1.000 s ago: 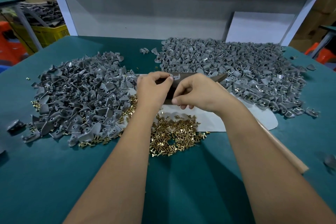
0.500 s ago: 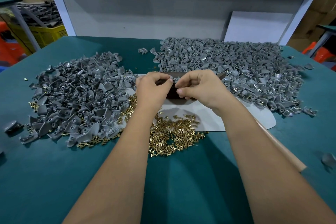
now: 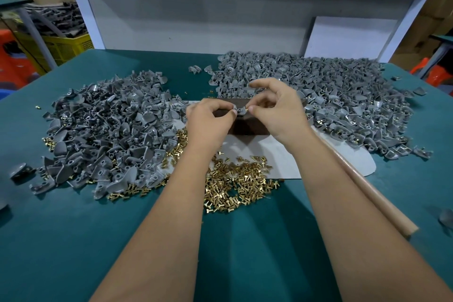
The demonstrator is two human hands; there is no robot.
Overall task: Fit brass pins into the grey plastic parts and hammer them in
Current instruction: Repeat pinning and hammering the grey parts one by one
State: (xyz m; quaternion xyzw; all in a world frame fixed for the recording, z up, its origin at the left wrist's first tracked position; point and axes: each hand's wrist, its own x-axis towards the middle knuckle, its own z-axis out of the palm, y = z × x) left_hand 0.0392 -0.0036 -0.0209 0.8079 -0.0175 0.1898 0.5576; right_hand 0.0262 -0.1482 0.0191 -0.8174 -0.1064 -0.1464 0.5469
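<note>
Left hand (image 3: pixel 208 121): pinching a curved grey plastic part (image 3: pixel 241 110) above a dark block (image 3: pixel 245 125).
Right hand (image 3: pixel 277 110): fingertips closing on a small brass pin (image 3: pixel 250 108) beside that part.
Pins: a shiny brass heap (image 3: pixel 235 184) lying near the wrists.
Parts: matte grey piles sitting left (image 3: pixel 105 130) and right (image 3: pixel 331 100).
Surface (image 3: pixel 73 240): wearing teal felt.

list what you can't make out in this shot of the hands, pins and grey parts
Head view only:
- Hammer head: only the wooden handle shows; the right forearm covers the rest.
- Whether the pin at the right hand has entered the grey part held by the left hand: too small.
</note>
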